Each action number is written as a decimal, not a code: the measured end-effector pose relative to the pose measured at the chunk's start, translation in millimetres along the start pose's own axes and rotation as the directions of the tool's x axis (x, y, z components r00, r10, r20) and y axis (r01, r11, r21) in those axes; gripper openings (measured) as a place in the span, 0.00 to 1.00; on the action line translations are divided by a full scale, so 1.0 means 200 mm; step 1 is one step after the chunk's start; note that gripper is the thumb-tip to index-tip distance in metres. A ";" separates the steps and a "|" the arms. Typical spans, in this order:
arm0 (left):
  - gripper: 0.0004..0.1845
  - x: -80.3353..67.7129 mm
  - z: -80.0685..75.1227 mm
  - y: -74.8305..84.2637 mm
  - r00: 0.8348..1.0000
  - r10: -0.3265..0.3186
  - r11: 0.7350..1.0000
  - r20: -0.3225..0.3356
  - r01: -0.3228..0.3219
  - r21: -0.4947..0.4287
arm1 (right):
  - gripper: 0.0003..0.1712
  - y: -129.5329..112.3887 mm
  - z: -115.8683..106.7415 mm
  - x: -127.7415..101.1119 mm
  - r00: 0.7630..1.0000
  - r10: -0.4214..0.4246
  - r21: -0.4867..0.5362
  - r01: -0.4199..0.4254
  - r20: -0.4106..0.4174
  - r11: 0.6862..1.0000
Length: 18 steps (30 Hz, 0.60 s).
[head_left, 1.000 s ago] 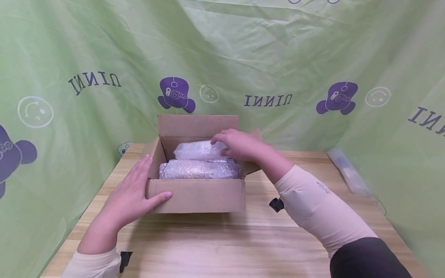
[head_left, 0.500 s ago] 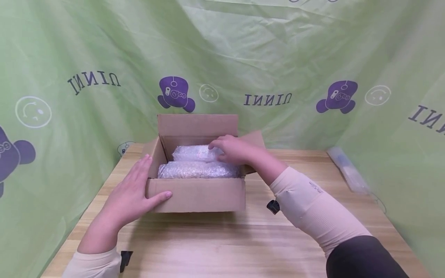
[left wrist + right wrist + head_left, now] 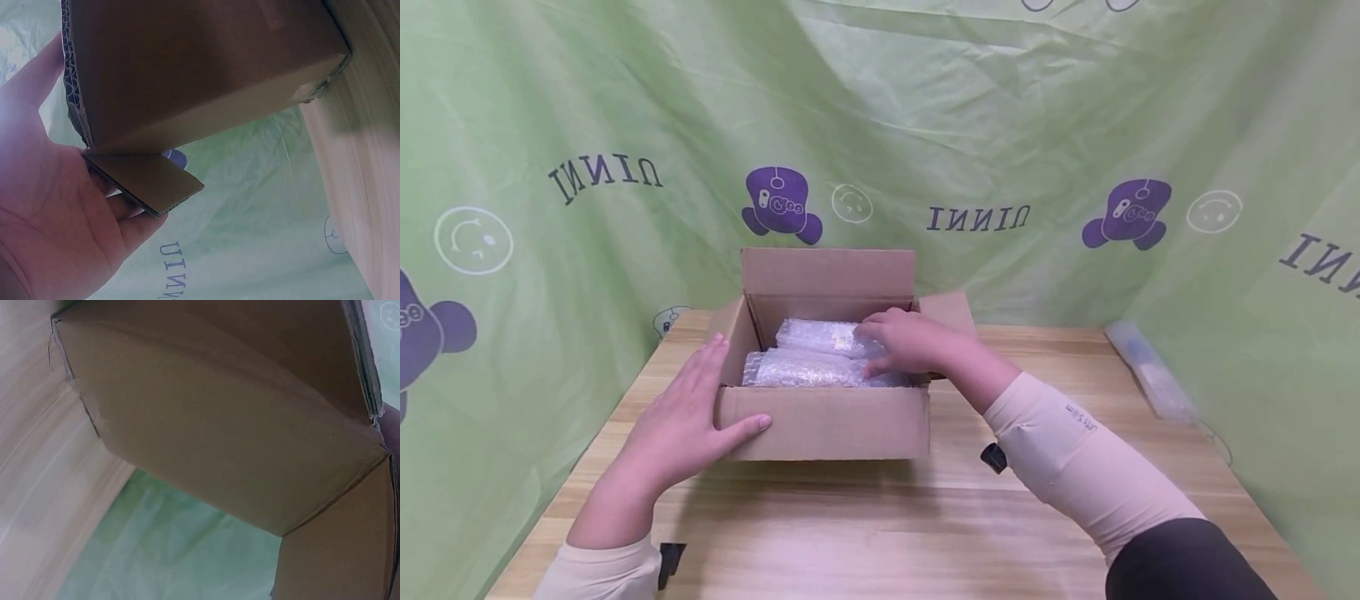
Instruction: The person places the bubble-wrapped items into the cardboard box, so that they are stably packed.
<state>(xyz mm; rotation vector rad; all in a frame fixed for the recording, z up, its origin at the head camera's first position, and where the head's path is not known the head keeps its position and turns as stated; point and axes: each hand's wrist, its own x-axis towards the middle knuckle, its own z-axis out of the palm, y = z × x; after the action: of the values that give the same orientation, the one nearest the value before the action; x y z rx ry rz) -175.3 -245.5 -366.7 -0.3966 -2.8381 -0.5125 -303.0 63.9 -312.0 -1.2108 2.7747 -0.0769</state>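
An open cardboard box (image 3: 823, 423) stands on the table, holding two bubble-wrapped packages. The front package (image 3: 805, 369) lies along the near wall; the rear package (image 3: 812, 335) sits just behind it, a small pale patch on its top. My right hand (image 3: 913, 340) reaches in over the right side and grips the rear package's right end, fingers over its top and thumb toward the front one. My left hand (image 3: 681, 425) rests at the box's left front corner, fingers extended along the left flap (image 3: 147, 181), thumb lying on the front panel. The right wrist view shows mostly cardboard.
A clear plastic-wrapped strip (image 3: 1150, 371) lies at the table's right edge. The box's back flap (image 3: 827, 271) stands up, and its right flap (image 3: 947, 311) spreads outward. A green printed curtain (image 3: 880, 108) surrounds the wooden table (image 3: 880, 533) at the back and sides.
My right hand has moved down and slightly nearer, and the rear package has sunk lower into the box with it. The left hand has stayed in place.
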 end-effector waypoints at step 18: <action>0.61 0.00 0.00 0.00 1.000 0.001 1.000 0.003 -0.001 -0.002 | 0.44 0.14 -0.25 -0.22 0.974 0.112 0.143 -0.084 -0.199 0.986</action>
<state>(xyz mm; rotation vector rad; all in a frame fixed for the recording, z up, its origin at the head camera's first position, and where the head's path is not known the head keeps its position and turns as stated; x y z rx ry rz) -175.2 -245.4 -366.8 -0.4000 -2.8402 -0.5150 -299.0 114.8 -261.2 -1.0884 2.9432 -0.3955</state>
